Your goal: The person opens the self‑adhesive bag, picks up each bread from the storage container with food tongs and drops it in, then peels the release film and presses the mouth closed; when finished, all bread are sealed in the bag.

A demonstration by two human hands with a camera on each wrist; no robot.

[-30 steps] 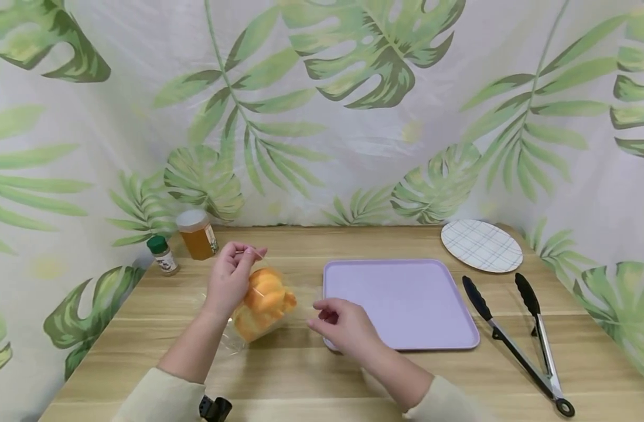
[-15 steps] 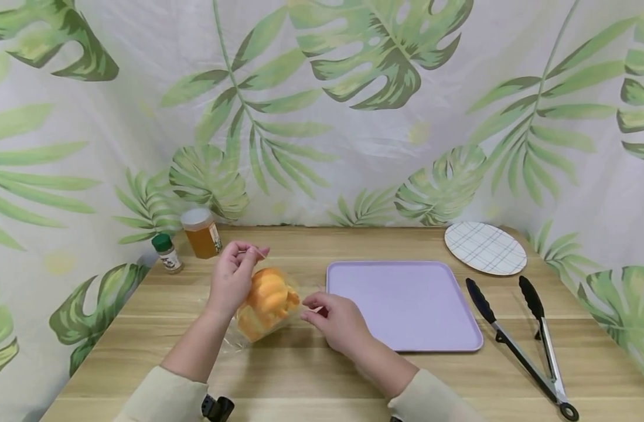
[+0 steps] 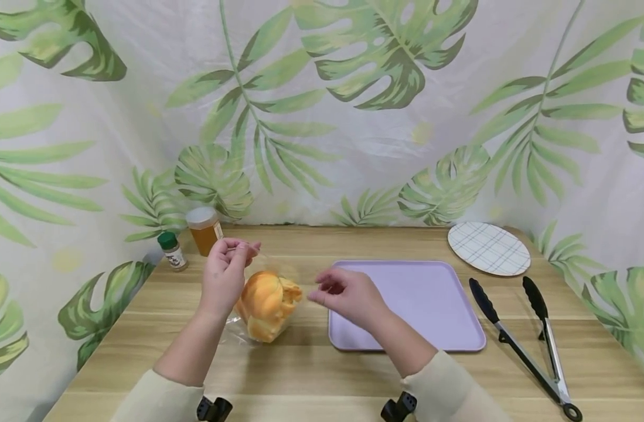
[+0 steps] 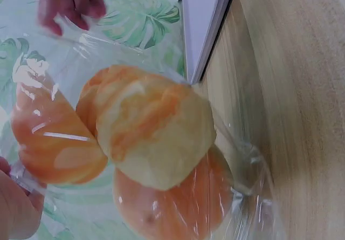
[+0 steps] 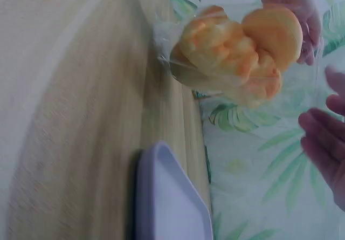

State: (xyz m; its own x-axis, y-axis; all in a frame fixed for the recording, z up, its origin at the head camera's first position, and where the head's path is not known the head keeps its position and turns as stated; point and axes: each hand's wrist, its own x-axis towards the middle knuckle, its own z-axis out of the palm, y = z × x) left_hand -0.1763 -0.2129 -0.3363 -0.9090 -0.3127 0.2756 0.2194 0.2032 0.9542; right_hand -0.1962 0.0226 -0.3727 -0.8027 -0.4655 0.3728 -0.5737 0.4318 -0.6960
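A clear plastic bag (image 4: 253,170) with several orange-topped bread rolls (image 3: 266,299) hangs over the left part of the wooden table. My left hand (image 3: 224,275) pinches the top edge of this bag, and the rolls sag below it. To the right of the bag, my right hand (image 3: 355,296) hovers over the tray's left side. Its fingers bend loosely, with thumb and fingertips apart. In the right wrist view, a gap shows between the fingers (image 5: 323,135) and the rolls. The film is too faint to tell whether those fingertips touch it.
A lilac tray (image 3: 419,305) lies right of the bag. Farther right are black-tipped tongs (image 3: 527,366), spread apart, and a checked oval plate (image 3: 489,249) behind them. At the back left stand an amber jar (image 3: 203,231) and a green-capped shaker (image 3: 172,252).
My right hand moved left toward the bag, then back right and slightly up. My left hand has shifted slightly left, and the bag of rolls has turned.
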